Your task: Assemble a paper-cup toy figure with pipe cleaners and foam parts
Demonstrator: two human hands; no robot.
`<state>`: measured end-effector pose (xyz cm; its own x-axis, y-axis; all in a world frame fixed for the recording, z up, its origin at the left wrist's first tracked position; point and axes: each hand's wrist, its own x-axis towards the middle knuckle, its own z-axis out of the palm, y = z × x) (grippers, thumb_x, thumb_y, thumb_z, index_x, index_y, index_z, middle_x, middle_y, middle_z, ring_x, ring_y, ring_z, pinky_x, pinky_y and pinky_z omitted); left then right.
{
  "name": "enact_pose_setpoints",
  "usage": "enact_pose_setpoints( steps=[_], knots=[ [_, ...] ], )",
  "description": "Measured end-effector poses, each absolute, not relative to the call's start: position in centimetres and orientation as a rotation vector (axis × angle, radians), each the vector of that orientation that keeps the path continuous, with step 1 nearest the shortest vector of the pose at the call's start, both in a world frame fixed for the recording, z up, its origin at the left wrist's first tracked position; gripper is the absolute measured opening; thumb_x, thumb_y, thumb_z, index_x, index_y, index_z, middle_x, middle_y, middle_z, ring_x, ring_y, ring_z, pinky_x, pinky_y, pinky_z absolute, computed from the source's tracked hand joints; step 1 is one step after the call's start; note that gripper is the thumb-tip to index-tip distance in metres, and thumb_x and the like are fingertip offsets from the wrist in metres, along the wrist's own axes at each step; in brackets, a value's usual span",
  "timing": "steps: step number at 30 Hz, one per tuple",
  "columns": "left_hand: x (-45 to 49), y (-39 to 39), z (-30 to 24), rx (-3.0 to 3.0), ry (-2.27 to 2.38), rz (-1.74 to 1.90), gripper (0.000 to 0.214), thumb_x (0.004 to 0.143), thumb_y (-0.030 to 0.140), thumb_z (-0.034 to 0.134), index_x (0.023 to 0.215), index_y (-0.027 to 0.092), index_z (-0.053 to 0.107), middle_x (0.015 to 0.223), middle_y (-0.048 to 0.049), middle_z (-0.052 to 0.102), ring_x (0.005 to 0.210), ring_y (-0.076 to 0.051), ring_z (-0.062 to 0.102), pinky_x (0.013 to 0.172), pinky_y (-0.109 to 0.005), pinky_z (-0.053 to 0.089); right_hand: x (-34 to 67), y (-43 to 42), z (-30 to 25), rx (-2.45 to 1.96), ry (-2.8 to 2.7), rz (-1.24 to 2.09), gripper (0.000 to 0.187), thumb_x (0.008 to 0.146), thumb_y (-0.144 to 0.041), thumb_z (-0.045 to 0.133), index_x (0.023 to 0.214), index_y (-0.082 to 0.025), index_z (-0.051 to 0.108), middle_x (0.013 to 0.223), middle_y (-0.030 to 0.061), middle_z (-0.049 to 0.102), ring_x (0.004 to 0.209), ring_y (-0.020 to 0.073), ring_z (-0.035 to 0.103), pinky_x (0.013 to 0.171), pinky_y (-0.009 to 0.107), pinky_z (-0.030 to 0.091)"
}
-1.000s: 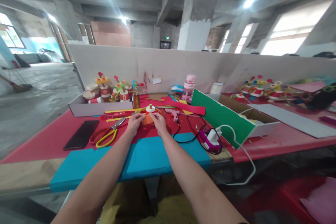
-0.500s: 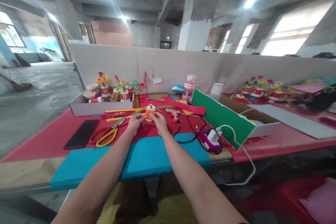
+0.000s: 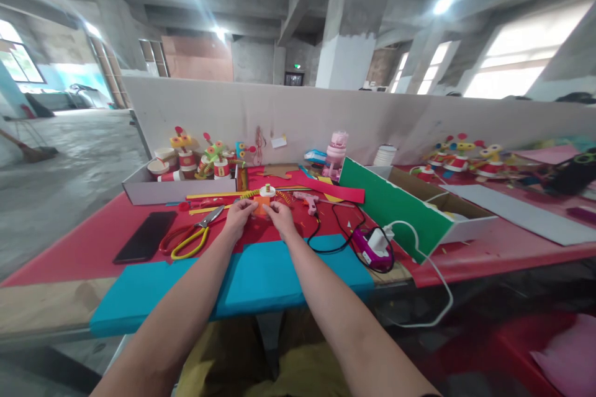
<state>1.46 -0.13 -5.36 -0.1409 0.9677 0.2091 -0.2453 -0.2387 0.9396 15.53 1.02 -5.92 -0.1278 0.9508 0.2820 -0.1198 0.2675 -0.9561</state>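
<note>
Between my hands is a small piece of orange paper (image 3: 261, 205), pinched at its left edge by my left hand (image 3: 241, 217) and at its right edge by my right hand (image 3: 280, 217). Both hands have their fingers closed on it. Right behind the paper stands a white paper cup figure (image 3: 267, 190) with coiled paper arms spreading to each side, the left one yellow. A pink glue gun (image 3: 307, 202) lies just right of my right hand. To the left of my left hand rest scissors (image 3: 190, 242) with red and yellow handles.
A black phone (image 3: 145, 238) lies at the left. Finished cup figures stand in a white box (image 3: 181, 192) behind. At the right are a green-sided box (image 3: 391, 208) and a purple power strip (image 3: 372, 251) with cables. Blue cloth-like covering (image 3: 298, 273) lines the front edge.
The orange paper, curved against the cup figure half a second ago, now appears flatter and slightly lower in front of it. My hands have shifted only a little.
</note>
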Motion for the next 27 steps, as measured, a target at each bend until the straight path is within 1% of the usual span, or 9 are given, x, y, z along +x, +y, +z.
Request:
enact_pose_setpoints(
  steps=[4,6,7,9,11,13,17,21,27],
  knots=[
    [1.31,-0.06,-5.33,1.1,0.955,1.601,0.033,0.059,0.04,0.081,0.07,0.015,0.062,0.055,0.0037,0.055,0.046,-0.007,0.049,0.048,-0.021,0.039,15.54,0.95,-5.83,-0.834,-1.358,1.173,0.037,0.062,-0.054,0.069,0.064,-0.019,0.059,0.056,-0.0035,0.053,0.055,0.0113,0.046,0.054,0.024,0.038],
    [1.33,-0.21,-5.16,1.098,0.955,1.609,0.031,0.061,0.036,0.078,0.078,0.015,0.064,0.058,0.0035,0.056,0.046,-0.008,0.049,0.048,-0.022,0.04,15.62,0.96,-5.79,-0.841,-1.342,1.161,0.037,0.061,-0.054,0.07,0.062,-0.018,0.059,0.055,-0.0034,0.053,0.054,0.0109,0.045,0.053,0.023,0.036],
    [1.37,-0.33,-5.03,1.101,0.955,1.62,0.033,0.061,0.033,0.077,0.086,0.015,0.065,0.063,0.0029,0.058,0.048,-0.008,0.05,0.049,-0.022,0.041,15.68,0.97,-5.77,-0.848,-1.323,1.152,0.037,0.061,-0.054,0.07,0.062,-0.018,0.058,0.054,-0.0035,0.053,0.053,0.0107,0.044,0.052,0.023,0.035],
    [1.46,-0.57,-4.78,1.146,0.949,1.643,0.045,0.059,0.023,0.075,0.103,0.019,0.065,0.081,0.0005,0.064,0.055,-0.009,0.055,0.054,-0.023,0.045,15.79,1.02,-5.72,-0.866,-1.275,1.13,0.038,0.061,-0.054,0.069,0.06,-0.019,0.056,0.053,-0.0039,0.052,0.052,0.0103,0.043,0.051,0.023,0.033],
    [1.57,-0.72,-4.63,1.239,0.934,1.634,0.056,0.057,0.016,0.071,0.112,0.022,0.063,0.098,-0.0018,0.064,0.065,-0.01,0.06,0.06,-0.024,0.047,15.87,1.04,-5.65,-0.872,-1.224,1.124,0.039,0.062,-0.055,0.069,0.059,-0.019,0.054,0.052,-0.0044,0.05,0.051,0.01,0.042,0.05,0.023,0.032],
    [1.68,-0.71,-4.66,1.342,0.923,1.594,0.055,0.057,0.014,0.07,0.112,0.022,0.064,0.101,-0.0029,0.064,0.072,-0.012,0.061,0.065,-0.025,0.048,15.89,1.0,-5.55,-0.856,-1.193,1.14,0.04,0.061,-0.055,0.07,0.059,-0.019,0.052,0.052,-0.0045,0.05,0.051,0.0099,0.042,0.049,0.023,0.031],
    [1.79,-0.31,-5.1,1.462,0.961,1.562,0.046,0.061,0.019,0.072,0.106,0.017,0.064,0.09,-0.0042,0.067,0.08,-0.016,0.062,0.071,-0.027,0.048,15.83,0.74,-5.32,-0.829,-1.183,1.153,0.042,0.059,-0.054,0.073,0.056,-0.019,0.049,0.051,-0.0053,0.048,0.05,0.0091,0.041,0.049,0.022,0.03],
    [1.72,0.0,-5.45,1.524,1.066,1.59,0.038,0.067,0.024,0.069,0.104,0.016,0.064,0.082,-0.0031,0.067,0.072,-0.015,0.061,0.066,-0.026,0.046,15.87,0.46,-5.11,-0.843,-1.205,1.118,0.044,0.06,-0.054,0.073,0.054,-0.02,0.047,0.048,-0.0065,0.044,0.048,0.0083,0.037,0.048,0.022,0.028],
    [1.73,-0.04,-5.36,1.546,1.157,1.627,0.021,0.066,0.024,0.068,0.086,0.017,0.066,0.07,-0.0007,0.066,0.064,-0.014,0.058,0.061,-0.025,0.044,15.87,0.45,-5.18,-0.875,-1.276,1.085,0.046,0.059,-0.058,0.073,0.054,-0.019,0.048,0.049,-0.0059,0.045,0.048,0.0084,0.037,0.048,0.023,0.028]
  ],
)
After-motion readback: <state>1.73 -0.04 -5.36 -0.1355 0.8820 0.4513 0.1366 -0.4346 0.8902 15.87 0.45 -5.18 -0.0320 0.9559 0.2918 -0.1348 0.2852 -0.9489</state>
